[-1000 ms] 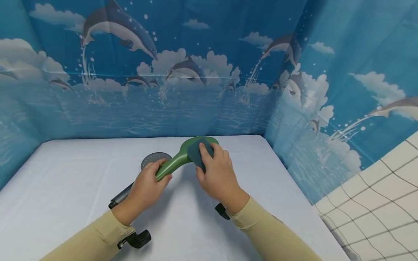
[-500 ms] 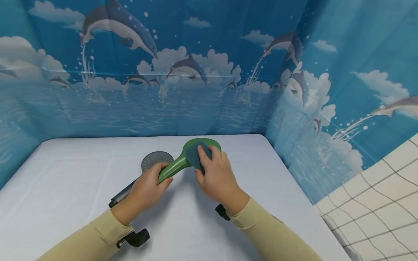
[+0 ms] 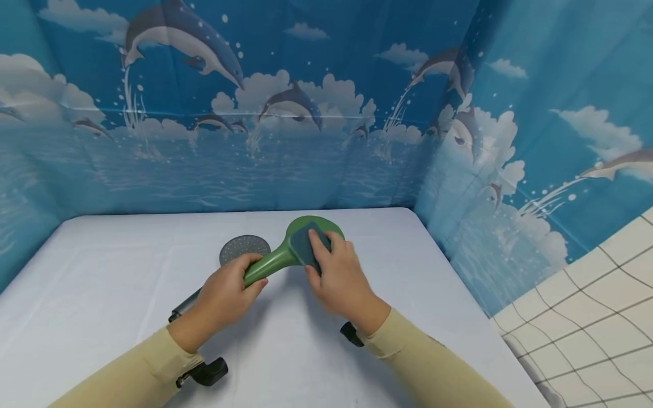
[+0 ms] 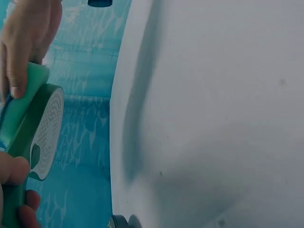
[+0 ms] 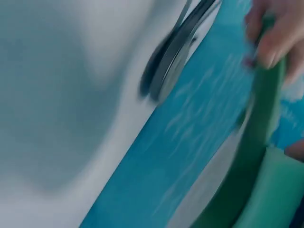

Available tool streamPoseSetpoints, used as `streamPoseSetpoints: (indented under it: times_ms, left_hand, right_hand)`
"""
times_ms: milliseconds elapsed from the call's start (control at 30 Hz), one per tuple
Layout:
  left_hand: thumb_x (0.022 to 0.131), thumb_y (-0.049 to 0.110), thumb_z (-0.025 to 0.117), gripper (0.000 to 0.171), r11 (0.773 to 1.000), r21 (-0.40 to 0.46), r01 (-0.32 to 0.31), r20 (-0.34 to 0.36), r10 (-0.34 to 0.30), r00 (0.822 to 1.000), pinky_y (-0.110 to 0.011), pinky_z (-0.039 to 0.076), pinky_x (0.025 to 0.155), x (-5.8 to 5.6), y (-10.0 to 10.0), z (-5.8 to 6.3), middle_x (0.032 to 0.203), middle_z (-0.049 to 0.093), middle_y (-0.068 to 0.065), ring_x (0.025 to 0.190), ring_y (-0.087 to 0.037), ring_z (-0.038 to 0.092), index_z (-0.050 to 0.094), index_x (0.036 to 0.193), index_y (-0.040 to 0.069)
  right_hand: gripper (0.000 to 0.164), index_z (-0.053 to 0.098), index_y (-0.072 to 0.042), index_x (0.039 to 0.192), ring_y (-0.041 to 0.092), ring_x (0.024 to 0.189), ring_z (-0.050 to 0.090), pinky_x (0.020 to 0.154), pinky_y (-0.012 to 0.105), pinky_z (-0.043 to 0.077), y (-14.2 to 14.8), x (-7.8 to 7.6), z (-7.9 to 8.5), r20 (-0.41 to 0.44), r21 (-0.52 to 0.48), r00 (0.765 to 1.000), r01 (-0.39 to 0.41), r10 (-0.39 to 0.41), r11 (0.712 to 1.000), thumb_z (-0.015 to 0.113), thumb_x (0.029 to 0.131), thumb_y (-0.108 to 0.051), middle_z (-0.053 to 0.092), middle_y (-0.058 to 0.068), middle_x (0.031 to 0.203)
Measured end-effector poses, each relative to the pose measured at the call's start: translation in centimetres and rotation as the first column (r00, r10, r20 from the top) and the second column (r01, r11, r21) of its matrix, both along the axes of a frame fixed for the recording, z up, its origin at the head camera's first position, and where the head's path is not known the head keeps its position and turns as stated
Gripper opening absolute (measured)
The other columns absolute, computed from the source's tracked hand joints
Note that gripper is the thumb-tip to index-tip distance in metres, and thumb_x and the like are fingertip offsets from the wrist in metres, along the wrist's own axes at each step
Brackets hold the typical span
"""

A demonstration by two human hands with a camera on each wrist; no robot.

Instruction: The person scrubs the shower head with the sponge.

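A green handheld shower head [image 3: 270, 264] is raised above the white table. My left hand [image 3: 228, 294] grips its handle, thumb and fingers wrapped round it. With my right hand [image 3: 342, 277] I hold a sponge [image 3: 302, 245], dark teal on its upper side, against the back of the shower head. The left wrist view shows the sponge's green body [image 4: 29, 97] lying along the head, and the pale nozzle face [image 4: 51, 130] turned away from it. Behind my left hand a grey shower head [image 3: 238, 247] lies on the table, its handle partly hidden by that hand.
The white-covered table [image 3: 117, 266] reaches back to a blue dolphin-print curtain [image 3: 255, 164], which also runs along the right side. White tiles [image 3: 602, 317] with dark lines show at lower right. Black wrist-worn devices [image 3: 206, 372] hang under the sleeves.
The sponge has shifted slightly down and left across the back of the green shower head. The shower head has moved only a little. Both hands keep their hold, and the grey shower head stays put.
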State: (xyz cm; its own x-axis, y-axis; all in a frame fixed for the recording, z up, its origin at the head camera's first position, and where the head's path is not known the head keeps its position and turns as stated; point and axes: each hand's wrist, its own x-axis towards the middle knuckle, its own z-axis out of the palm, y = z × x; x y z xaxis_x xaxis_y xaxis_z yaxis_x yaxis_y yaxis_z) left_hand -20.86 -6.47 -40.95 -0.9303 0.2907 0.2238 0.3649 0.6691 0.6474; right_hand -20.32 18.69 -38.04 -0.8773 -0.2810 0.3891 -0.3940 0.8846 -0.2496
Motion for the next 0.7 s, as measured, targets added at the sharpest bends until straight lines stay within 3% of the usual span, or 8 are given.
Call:
streamPoseSetpoints:
  times_ms: [133,200,333,400,467,533,600,700]
  left_hand:
    - [0.099,0.019,0.074,0.048,1.0,-0.025,-0.009,-0.045,0.008,0.999,-0.034,0.041,0.062,0.3,-0.6,-0.1,0.095,0.063,-0.003,0.07,-0.016,0.05,0.058,0.142,0.005]
    - [0.098,0.019,0.075,0.048,0.999,-0.037,-0.005,-0.069,0.002,0.998,-0.033,0.041,0.063,0.4,-0.9,-0.1,0.097,0.064,-0.003,0.071,-0.015,0.05,0.058,0.141,0.005]
    - [0.098,0.02,0.075,0.048,0.999,-0.052,-0.004,-0.098,-0.001,0.995,-0.033,0.043,0.065,0.4,-1.1,-0.3,0.102,0.066,-0.004,0.073,-0.014,0.052,0.059,0.141,0.006]
    - [0.098,0.02,0.076,0.048,0.999,-0.052,-0.005,-0.108,-0.001,0.994,-0.033,0.044,0.066,0.4,-1.1,-0.3,0.104,0.067,-0.005,0.074,-0.013,0.053,0.059,0.141,0.005]
    - [0.098,0.02,0.076,0.048,0.999,-0.051,-0.008,-0.116,0.002,0.993,-0.033,0.044,0.066,0.5,-1.1,-0.2,0.104,0.067,-0.006,0.074,-0.013,0.053,0.059,0.14,0.005]
    - [0.098,0.019,0.076,0.049,0.999,-0.053,-0.009,-0.12,0.002,0.993,-0.033,0.043,0.065,0.6,-1.1,-0.1,0.104,0.067,-0.006,0.074,-0.014,0.052,0.059,0.141,0.004]
    - [0.098,0.019,0.076,0.048,0.998,-0.06,-0.01,-0.124,0.002,0.992,-0.033,0.043,0.065,0.8,-1.3,0.1,0.105,0.066,-0.005,0.074,-0.014,0.052,0.059,0.14,0.005]
    - [0.097,0.018,0.076,0.047,0.996,-0.083,-0.009,-0.132,-0.002,0.991,-0.032,0.042,0.065,1.0,-1.4,0.3,0.106,0.066,-0.005,0.074,-0.013,0.05,0.059,0.139,0.006]
  right_hand:
    - [0.064,0.03,-0.004,0.165,0.05,0.131,0.048,0.107,0.059,0.045,1.8,-1.6,0.1,0.135,-0.025,0.974,0.186,-0.181,0.982,0.05,0.111,-0.031,0.038,0.032,0.155]
    - [0.064,0.03,-0.001,0.165,0.05,0.131,0.048,0.107,0.06,0.045,1.6,-1.5,-0.1,0.134,-0.031,0.971,0.202,-0.196,0.979,0.05,0.111,-0.03,0.037,0.034,0.154]
    - [0.066,0.038,0.002,0.16,0.046,0.114,0.055,0.095,0.055,0.051,-0.9,0.3,-0.9,-0.057,0.009,0.998,0.032,-0.032,0.999,0.059,0.106,-0.027,0.043,0.036,0.148]
    - [0.066,0.04,0.002,0.16,0.043,0.109,0.057,0.09,0.053,0.052,-2.0,1.0,-1.3,-0.148,0.057,0.987,-0.056,0.063,0.997,0.062,0.105,-0.027,0.045,0.034,0.148]
    - [0.066,0.04,-0.001,0.16,0.041,0.109,0.057,0.09,0.052,0.051,-2.2,1.0,-1.4,-0.184,0.083,0.979,-0.078,0.092,0.993,0.063,0.104,-0.027,0.046,0.032,0.148]
    - [0.065,0.038,-0.002,0.162,0.042,0.112,0.056,0.094,0.054,0.05,-1.4,0.4,-1.3,-0.145,0.055,0.988,-0.04,0.048,0.998,0.061,0.106,-0.027,0.045,0.031,0.15]
    - [0.064,0.035,-0.003,0.163,0.047,0.12,0.054,0.1,0.058,0.048,-0.2,-0.7,-0.9,-0.038,-0.001,0.998,0.044,-0.044,0.999,0.055,0.109,-0.028,0.043,0.032,0.152]
    - [0.063,0.028,-0.001,0.165,0.052,0.129,0.048,0.107,0.062,0.043,1.2,-1.8,-0.6,0.126,-0.069,0.976,0.185,-0.175,0.98,0.048,0.111,-0.028,0.038,0.034,0.155]
